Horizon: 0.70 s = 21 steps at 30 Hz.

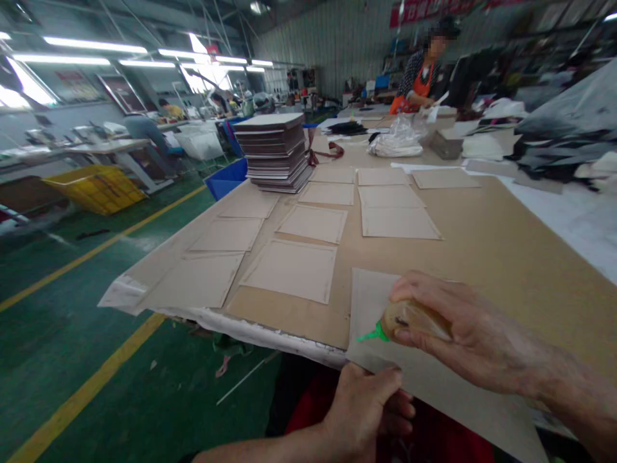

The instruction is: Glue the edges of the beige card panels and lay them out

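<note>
Holding bottle [417, 316]: right hand [465, 325] | seemingly touching board [441, 389] edge: left hand [361, 400]

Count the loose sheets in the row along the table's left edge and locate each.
3: a front sheet, a middle sheet just beyond it, and a far sheet before the tall stack. Others may be hidden behind the stack.

Sheets [294, 267] on the table [482, 225], stack [274, 151] behind at left, bottle [402, 314] in front at right
</note>
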Available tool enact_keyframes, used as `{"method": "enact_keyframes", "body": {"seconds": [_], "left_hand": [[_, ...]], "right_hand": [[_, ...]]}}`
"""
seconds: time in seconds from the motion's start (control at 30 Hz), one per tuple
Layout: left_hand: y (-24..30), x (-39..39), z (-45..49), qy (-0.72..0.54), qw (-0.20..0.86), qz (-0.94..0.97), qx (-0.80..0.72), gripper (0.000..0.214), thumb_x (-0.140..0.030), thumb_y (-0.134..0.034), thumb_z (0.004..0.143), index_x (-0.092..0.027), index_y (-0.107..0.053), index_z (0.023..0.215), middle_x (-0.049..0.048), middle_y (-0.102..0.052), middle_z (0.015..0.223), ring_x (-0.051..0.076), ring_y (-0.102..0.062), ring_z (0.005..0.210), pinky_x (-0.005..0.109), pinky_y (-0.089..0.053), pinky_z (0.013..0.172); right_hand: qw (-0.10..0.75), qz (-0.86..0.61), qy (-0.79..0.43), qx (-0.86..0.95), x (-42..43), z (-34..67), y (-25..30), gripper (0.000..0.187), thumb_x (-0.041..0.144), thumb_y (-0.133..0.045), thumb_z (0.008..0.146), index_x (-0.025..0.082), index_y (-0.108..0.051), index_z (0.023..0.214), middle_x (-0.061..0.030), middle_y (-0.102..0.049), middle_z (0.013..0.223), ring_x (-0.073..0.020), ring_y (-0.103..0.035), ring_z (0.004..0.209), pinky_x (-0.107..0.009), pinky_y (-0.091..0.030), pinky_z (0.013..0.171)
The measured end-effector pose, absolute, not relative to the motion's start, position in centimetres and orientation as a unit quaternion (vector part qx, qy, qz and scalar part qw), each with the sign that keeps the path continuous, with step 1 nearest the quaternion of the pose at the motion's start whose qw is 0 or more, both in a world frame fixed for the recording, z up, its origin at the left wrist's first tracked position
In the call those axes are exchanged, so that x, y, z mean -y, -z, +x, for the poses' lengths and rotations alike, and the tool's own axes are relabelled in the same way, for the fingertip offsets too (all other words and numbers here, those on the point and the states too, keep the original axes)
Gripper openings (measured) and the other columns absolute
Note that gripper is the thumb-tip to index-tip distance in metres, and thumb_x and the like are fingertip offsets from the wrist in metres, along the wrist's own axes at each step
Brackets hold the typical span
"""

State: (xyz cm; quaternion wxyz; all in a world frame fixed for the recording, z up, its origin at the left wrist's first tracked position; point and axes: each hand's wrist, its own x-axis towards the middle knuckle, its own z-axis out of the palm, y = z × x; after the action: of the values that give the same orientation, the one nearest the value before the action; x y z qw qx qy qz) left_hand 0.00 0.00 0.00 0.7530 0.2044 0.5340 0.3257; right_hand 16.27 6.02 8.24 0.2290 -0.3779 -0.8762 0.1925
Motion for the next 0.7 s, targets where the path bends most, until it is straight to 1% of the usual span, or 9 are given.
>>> {"method": "enact_keyframes", "body": {"seconds": [0.07,0.13,0.27,0.37,0.47,0.57,0.63,0.7], "left_hand": [[0.2,0.0,0.0,-0.335,0.758,0.201,-0.523,0.017,-0.025,-0.063,0.074,-0.008,-0.065,0.073,0.0045,-0.060,0.062,0.008,-0.054,0.048,0.017,-0.047,0.044],[0.3,0.1,0.0,-0.341,0.761,0.195,-0.517,0.017,-0.026,-0.064,0.073,-0.008,-0.064,0.073,0.0043,-0.060,0.062,0.009,-0.055,0.049,0.018,-0.048,0.045],[0.2,0.1,0.2,-0.336,0.763,0.195,-0.517,0.021,-0.028,-0.065,0.073,-0.007,-0.065,0.076,0.0042,-0.060,0.063,0.008,-0.054,0.049,0.018,-0.048,0.047],[0.1,0.1,0.2,-0.334,0.766,0.190,-0.516,0.019,-0.027,-0.065,0.071,-0.008,-0.064,0.074,0.0039,-0.059,0.062,0.008,-0.054,0.048,0.019,-0.048,0.046],[0.1,0.0,0.2,-0.334,0.769,0.185,-0.513,0.018,-0.026,-0.065,0.070,-0.008,-0.063,0.072,0.0039,-0.059,0.061,0.008,-0.054,0.047,0.018,-0.048,0.045],[0.3,-0.1,0.1,-0.330,0.771,0.187,-0.511,0.021,-0.028,-0.065,0.071,-0.007,-0.064,0.072,0.0045,-0.059,0.061,0.008,-0.053,0.046,0.017,-0.047,0.043],[0.5,-0.3,0.1,-0.326,0.770,0.189,-0.514,0.023,-0.028,-0.064,0.073,-0.006,-0.064,0.067,0.0052,-0.058,0.060,0.008,-0.053,0.046,0.017,-0.047,0.043],[0.8,-0.3,0.1,-0.326,0.771,0.191,-0.512,0.024,-0.028,-0.065,0.074,-0.005,-0.064,0.065,0.0061,-0.059,0.061,0.008,-0.054,0.046,0.018,-0.048,0.044]], "right_hand": [[0.214,-0.367,-0.224,0.877,-5.9,16.1,-8.4,0.018,0.040,-0.053,0.095,0.025,-0.056,0.106,-0.0028,-0.059,0.106,-0.0214,-0.057,0.096,-0.035,-0.047,0.082],[0.217,-0.366,-0.232,0.875,-5.8,16.0,-8.4,0.018,0.041,-0.052,0.096,0.025,-0.057,0.105,-0.0028,-0.060,0.104,-0.0209,-0.058,0.092,-0.034,-0.048,0.078],[0.249,-0.403,-0.176,0.863,-5.8,16.3,-7.9,0.024,0.046,-0.054,0.095,0.025,-0.056,0.106,-0.0034,-0.059,0.109,-0.0228,-0.058,0.096,-0.036,-0.046,0.080],[0.224,-0.395,-0.193,0.870,-5.9,16.4,-7.7,0.022,0.044,-0.053,0.096,0.025,-0.055,0.108,-0.0022,-0.058,0.110,-0.0213,-0.057,0.097,-0.035,-0.045,0.081],[0.219,-0.409,-0.201,0.863,-6.4,16.7,-7.7,0.024,0.047,-0.053,0.095,0.026,-0.056,0.106,-0.0015,-0.058,0.109,-0.0216,-0.056,0.097,-0.035,-0.044,0.082],[0.235,-0.460,-0.186,0.836,-7.7,17.6,-7.4,0.026,0.049,-0.052,0.094,0.024,-0.057,0.099,-0.0023,-0.059,0.101,-0.0227,-0.057,0.091,-0.036,-0.043,0.078],[0.239,-0.490,-0.174,0.820,-8.8,18.3,-7.2,0.026,0.048,-0.052,0.093,0.023,-0.057,0.094,-0.0024,-0.060,0.094,-0.0226,-0.057,0.085,-0.035,-0.042,0.073],[0.241,-0.515,-0.157,0.807,-9.7,18.9,-7.0,0.027,0.049,-0.053,0.091,0.022,-0.057,0.092,-0.0025,-0.060,0.092,-0.0225,-0.056,0.082,-0.035,-0.040,0.071]]}}
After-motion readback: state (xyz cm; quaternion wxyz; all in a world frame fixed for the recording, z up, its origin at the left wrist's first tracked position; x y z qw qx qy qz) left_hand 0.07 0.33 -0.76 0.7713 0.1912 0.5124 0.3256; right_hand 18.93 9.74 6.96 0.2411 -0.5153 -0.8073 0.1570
